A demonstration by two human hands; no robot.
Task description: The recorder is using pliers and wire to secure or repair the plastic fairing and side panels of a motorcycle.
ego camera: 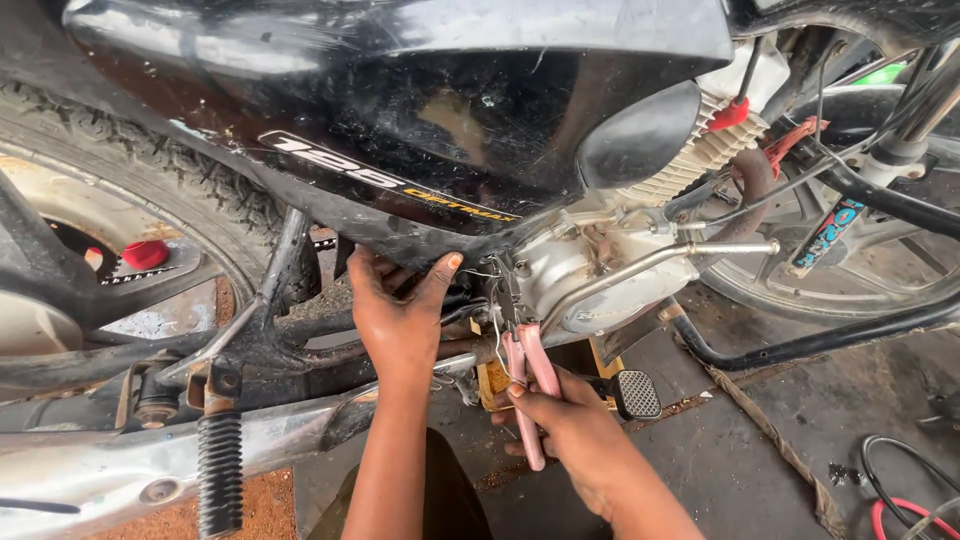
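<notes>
Pliers going in under the side panel, beside the engine.

Left hand [400,315] is pressing up against the lower edge of the black panel [400,130], fingers spread, thumb hooked on the rim, gripping nothing else. Right hand [575,430] is wrapping closed round the 2 pink handles of 1 pair of pliers [528,385], nose pointing up into the gap by the engine case [590,275]; what the tip is biting is hidden, maybe a thin wire. Judging this as the gripping step; the next move is likely calling for a steady squeeze and the left hand holding the panel clear. Counting: 2 hands, 2 wheels, 1 kick lever [650,260], 1 footpeg [637,393], 1 spring [219,470].
</notes>
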